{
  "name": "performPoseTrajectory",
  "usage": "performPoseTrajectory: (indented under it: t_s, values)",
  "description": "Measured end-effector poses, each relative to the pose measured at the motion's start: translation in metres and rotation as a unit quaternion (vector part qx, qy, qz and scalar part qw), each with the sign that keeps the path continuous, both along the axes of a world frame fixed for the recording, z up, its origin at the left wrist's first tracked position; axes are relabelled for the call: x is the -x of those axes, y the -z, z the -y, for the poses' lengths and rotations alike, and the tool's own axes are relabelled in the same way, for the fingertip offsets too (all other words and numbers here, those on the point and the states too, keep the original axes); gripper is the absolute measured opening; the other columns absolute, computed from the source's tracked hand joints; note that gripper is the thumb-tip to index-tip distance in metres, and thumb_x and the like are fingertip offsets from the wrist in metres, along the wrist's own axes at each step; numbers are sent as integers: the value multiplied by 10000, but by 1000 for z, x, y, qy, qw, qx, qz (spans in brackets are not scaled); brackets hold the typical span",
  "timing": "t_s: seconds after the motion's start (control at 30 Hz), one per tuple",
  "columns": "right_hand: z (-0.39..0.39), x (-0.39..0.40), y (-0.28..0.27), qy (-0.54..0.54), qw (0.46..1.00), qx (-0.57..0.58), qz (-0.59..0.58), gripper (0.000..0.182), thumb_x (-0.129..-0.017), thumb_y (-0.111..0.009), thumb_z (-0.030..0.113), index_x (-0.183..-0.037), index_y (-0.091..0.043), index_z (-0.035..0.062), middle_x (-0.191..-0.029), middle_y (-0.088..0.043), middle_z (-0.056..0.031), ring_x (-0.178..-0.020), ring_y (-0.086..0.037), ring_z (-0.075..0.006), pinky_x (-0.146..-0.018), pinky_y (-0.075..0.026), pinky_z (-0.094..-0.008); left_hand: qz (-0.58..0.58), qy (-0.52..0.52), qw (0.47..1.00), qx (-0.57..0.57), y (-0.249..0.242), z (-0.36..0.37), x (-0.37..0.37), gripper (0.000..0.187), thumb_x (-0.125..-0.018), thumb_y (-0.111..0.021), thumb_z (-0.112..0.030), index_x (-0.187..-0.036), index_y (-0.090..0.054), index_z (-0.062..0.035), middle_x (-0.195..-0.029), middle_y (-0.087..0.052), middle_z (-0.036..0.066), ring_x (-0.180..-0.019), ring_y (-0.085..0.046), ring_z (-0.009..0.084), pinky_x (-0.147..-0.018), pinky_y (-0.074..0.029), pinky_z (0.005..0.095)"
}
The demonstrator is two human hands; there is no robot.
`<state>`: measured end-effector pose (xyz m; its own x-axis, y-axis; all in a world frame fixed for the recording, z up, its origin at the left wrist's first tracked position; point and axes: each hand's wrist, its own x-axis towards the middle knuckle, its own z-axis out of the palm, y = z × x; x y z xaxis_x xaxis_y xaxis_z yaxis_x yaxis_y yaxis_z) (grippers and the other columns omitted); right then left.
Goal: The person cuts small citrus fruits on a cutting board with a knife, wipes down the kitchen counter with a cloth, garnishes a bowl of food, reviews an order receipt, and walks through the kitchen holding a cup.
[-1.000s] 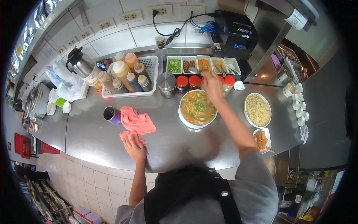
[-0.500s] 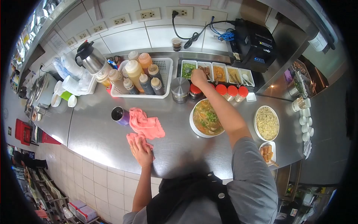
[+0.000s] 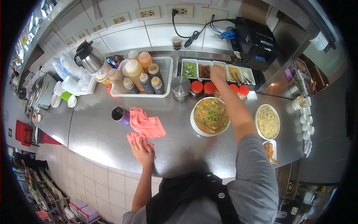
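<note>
My left hand (image 3: 142, 151) lies on a folded pink cloth (image 3: 135, 139) near the counter's front edge, its fingers stretched out. Another pink cloth (image 3: 149, 126) is just beyond it, beside a purple cup (image 3: 121, 115). My right hand (image 3: 217, 74) reaches to the third tray of toppings (image 3: 220, 66), fingers closed and pointing down; what they hold is hidden. Left of it are trays of chopped green onions (image 3: 189, 67) and dark brown topping (image 3: 204, 71), each with a spoon. Below my forearm stands a white bowl of noodle soup (image 3: 211, 116) topped with green onions.
Red-lidded jars (image 3: 196, 88) and a steel canister (image 3: 180, 89) line the front of the trays. A basket of squeeze bottles (image 3: 166, 74) stands left. An oval dish of pale, grainy food (image 3: 267, 121) and a small dish of brown pieces (image 3: 269, 150) sit right; a black printer (image 3: 255, 44) is behind.
My right hand has moved right from the green onion and brown topping trays to the third tray, uncovering the brown topping and its spoon. My left hand stays on the cloth.
</note>
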<state>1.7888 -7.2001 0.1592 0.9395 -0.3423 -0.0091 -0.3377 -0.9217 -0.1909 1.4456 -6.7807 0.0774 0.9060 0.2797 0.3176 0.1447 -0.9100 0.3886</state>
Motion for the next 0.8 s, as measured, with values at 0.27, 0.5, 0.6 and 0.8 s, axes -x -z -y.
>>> performPoseTrajectory:
  t_s: [0.27, 0.5, 0.6, 0.8]
  values:
    - [5, 3, -2, -11, 998, -49, -32, 413, -851, -691, 344, -1116, -710, 28, -1190, -672, -211, -1129, -647, -342, -943, -531, -421, -5, -2, 1000, -4, 1, 0, 1, 470, -869, -558, -207, -1332, -548, -123, -1509, -378, 187, -1443, -266, 415, -1163, -231, 531]
    - [-11, 17, -21, -32, 999, -1, -40, 350, -862, -698, 313, -1094, -721, 52, -1173, -693, -152, -1092, -667, -319, -886, -557, -414, -2, -2, 1000, -1, -1, 1, 0, 467, -874, -554, -211, -1333, -540, -128, -1504, -381, 190, -1440, -267, 420, -1165, -229, 532]
    - [-10, 13, -28, -28, 998, -6, -51, 339, -849, -691, 281, -1096, -720, 51, -1189, -680, -178, -1117, -654, -323, -912, -546, -410, -3, -1, 1000, 4, -2, 2, 1, 461, -878, -553, -216, -1330, -542, -126, -1502, -382, 192, -1440, -266, 422, -1165, -228, 531]
    - [2, -3, -27, -58, 995, 71, 47, 222, -877, -604, 135, -1045, -722, 51, -1191, -658, -181, -1085, -660, -309, -878, -555, -427, -3, -3, 1000, 1, 4, -1, 0, 457, -882, -557, -221, -1328, -545, -125, -1503, -379, 194, -1446, -258, 417, -1169, -221, 526]
